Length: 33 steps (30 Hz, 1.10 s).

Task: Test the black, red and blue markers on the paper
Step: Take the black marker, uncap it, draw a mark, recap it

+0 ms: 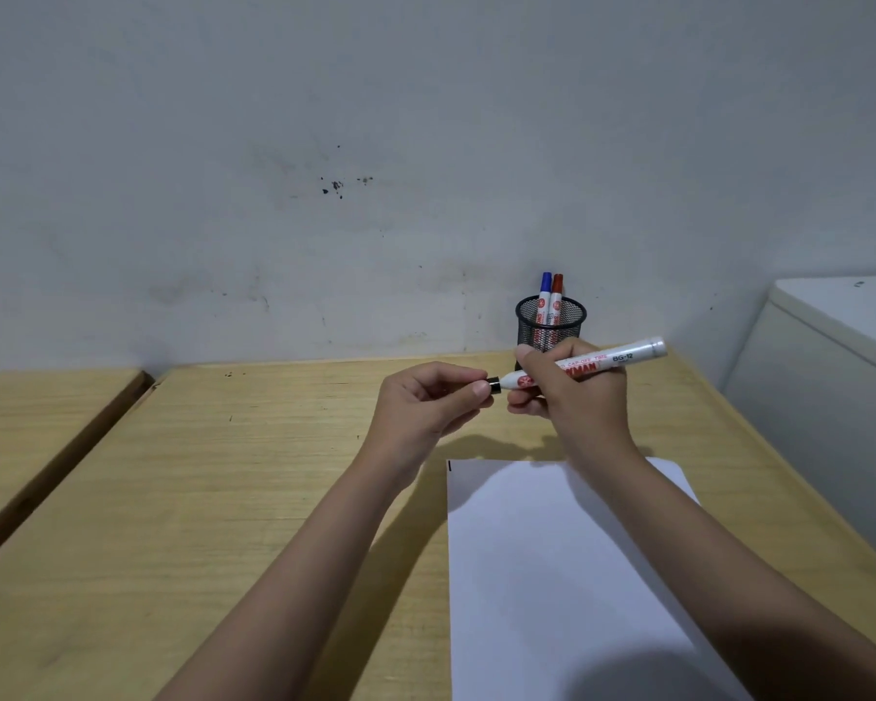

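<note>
My right hand (572, 392) grips the white barrel of the black marker (623, 359), held level above the table. My left hand (433, 397) is closed around its black cap (494, 385); only the cap's rim shows, touching the barrel's front end. The blue marker (545, 290) and the red marker (557, 293) stand capped in a black mesh cup (572, 316) just behind my hands. A white sheet of paper (552, 574) lies on the table below my forearms, with a short black stroke (449, 466) at its top left corner.
The wooden table (274, 473) runs to the wall. A second wooden surface (31, 422) lies to the left across a dark gap. A white cabinet (830, 371) stands at the right edge.
</note>
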Each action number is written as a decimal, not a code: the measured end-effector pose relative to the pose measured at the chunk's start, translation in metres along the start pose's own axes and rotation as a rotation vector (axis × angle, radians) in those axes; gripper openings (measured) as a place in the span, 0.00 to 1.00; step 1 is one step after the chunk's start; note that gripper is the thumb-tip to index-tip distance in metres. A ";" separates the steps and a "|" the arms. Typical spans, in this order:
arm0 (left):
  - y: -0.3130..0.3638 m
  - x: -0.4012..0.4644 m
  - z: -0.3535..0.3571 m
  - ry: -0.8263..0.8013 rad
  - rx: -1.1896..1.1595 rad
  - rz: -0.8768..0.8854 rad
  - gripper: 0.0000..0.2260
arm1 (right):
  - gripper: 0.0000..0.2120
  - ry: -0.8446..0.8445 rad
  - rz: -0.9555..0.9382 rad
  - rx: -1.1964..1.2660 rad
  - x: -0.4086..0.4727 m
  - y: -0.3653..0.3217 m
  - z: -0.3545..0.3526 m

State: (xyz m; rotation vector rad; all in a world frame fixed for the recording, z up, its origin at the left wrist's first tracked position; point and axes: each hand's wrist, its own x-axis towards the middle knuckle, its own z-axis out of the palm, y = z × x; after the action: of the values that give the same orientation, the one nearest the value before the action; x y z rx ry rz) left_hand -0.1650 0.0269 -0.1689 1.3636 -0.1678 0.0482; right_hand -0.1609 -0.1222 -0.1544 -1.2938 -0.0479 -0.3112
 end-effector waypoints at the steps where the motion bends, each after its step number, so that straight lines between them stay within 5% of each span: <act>1: 0.002 -0.001 0.000 0.001 -0.006 0.009 0.04 | 0.12 -0.008 0.005 0.011 -0.001 -0.001 0.001; 12: 0.009 -0.007 0.005 0.030 -0.056 0.104 0.05 | 0.14 -0.029 0.025 0.184 -0.004 -0.003 0.012; 17: 0.008 -0.003 0.003 0.066 -0.002 0.132 0.05 | 0.09 -0.091 0.066 0.114 0.002 -0.001 0.011; 21: 0.007 0.009 -0.003 0.256 0.044 0.182 0.03 | 0.15 -0.159 0.231 -0.099 0.009 -0.002 0.004; 23: 0.008 0.014 -0.009 0.315 0.119 0.202 0.03 | 0.13 -0.160 0.094 -0.251 0.010 -0.002 -0.003; 28: 0.013 0.025 -0.005 0.248 0.319 0.249 0.04 | 0.09 -0.232 -0.676 -0.781 0.032 -0.004 -0.015; 33: 0.024 0.044 0.009 0.157 0.340 0.305 0.07 | 0.11 -0.373 -0.820 -1.014 0.058 -0.005 -0.018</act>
State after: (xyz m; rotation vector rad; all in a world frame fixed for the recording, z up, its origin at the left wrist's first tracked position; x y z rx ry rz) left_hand -0.1257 0.0206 -0.1374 1.6553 -0.2422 0.4557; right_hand -0.1092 -0.1523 -0.1423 -2.2955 -0.8427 -0.8550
